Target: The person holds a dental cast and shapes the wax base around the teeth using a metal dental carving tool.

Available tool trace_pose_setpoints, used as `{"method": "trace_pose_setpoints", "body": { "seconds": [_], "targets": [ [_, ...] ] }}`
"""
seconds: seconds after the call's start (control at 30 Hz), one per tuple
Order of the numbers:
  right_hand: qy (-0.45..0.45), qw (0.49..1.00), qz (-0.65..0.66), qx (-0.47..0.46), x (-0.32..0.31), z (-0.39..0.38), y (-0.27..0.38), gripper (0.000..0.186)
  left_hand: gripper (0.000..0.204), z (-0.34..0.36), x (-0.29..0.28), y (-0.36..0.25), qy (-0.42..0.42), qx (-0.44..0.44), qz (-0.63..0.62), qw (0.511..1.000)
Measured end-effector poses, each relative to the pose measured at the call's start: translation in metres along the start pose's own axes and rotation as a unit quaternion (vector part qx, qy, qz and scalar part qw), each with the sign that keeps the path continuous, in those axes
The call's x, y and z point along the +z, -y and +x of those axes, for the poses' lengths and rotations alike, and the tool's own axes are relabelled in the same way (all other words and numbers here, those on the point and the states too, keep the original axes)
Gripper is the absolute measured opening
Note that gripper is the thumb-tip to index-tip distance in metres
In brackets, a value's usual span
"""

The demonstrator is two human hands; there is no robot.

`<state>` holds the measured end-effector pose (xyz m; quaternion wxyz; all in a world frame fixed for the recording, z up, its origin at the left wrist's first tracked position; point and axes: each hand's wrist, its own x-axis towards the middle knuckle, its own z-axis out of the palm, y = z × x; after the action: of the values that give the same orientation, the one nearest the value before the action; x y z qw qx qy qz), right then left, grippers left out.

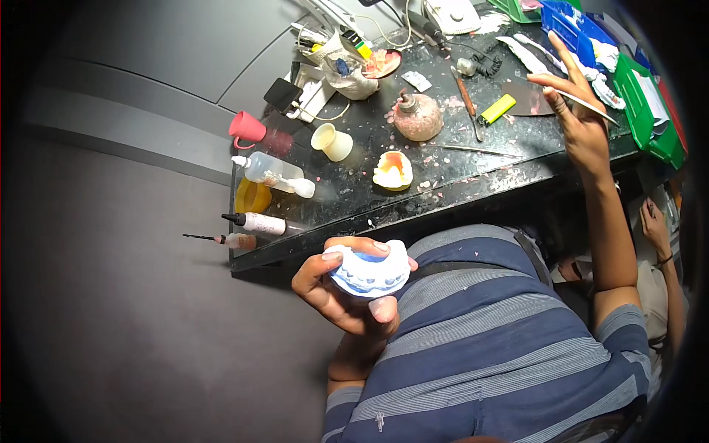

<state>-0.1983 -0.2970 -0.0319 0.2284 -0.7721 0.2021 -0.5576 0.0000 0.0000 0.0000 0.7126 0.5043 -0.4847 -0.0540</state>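
Note:
My left hand (317,294) holds up a bluish-white plaster dental cast (369,282) in front of my striped shirt. Its fingers and thumb grip the curved cast round its edges, and molded teeth show along the near side. Over the right end of the bench is my right hand (588,140), index finger stretched out. A thin pale tool (589,104) is held across its fingers; its exact kind is unclear. Nearest to that hand lie a dark flat sheet (530,100) and a yellow-green lighter (498,109). Another dental cast with an orange-pink inside (393,171) stands on the bench.
The dark bench (347,193) carries a pink-spattered round burner (418,118), a brown-handled carver (465,94), a cream cup (332,142), a red mug (248,128) and squeeze bottles (267,170). Blue (567,33) and green bins (639,111) line the right. Another person's hand (653,221) shows at far right.

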Motion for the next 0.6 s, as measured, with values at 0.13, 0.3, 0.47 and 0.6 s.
{"method": "trace_pose_setpoints", "body": {
  "seconds": [0.13, 0.3, 0.47, 0.6],
  "targets": [
    [0.002, 0.999, -0.038, -0.011, -0.007, -0.004, -0.009, 0.031, 0.082, 0.005, 0.008, 0.005, -0.002, 0.043, 0.013, 0.999],
    [-0.017, 0.999, 0.03, 0.011, -0.005, -0.009, -0.022, 0.021, 0.069, 0.022, 0.009, 0.027, 0.014, 0.052, 0.022, 0.998],
    [-0.026, 0.989, 0.127, 0.07, 0.008, -0.017, -0.023, 0.019, 0.058, 0.05, 0.003, 0.073, 0.022, 0.063, 0.025, 0.997],
    [-0.032, 0.997, 0.07, 0.022, 0.008, -0.013, -0.013, 0.017, 0.062, 0.057, 0.005, 0.082, 0.023, 0.021, -0.003, 1.0]
  ]
}}
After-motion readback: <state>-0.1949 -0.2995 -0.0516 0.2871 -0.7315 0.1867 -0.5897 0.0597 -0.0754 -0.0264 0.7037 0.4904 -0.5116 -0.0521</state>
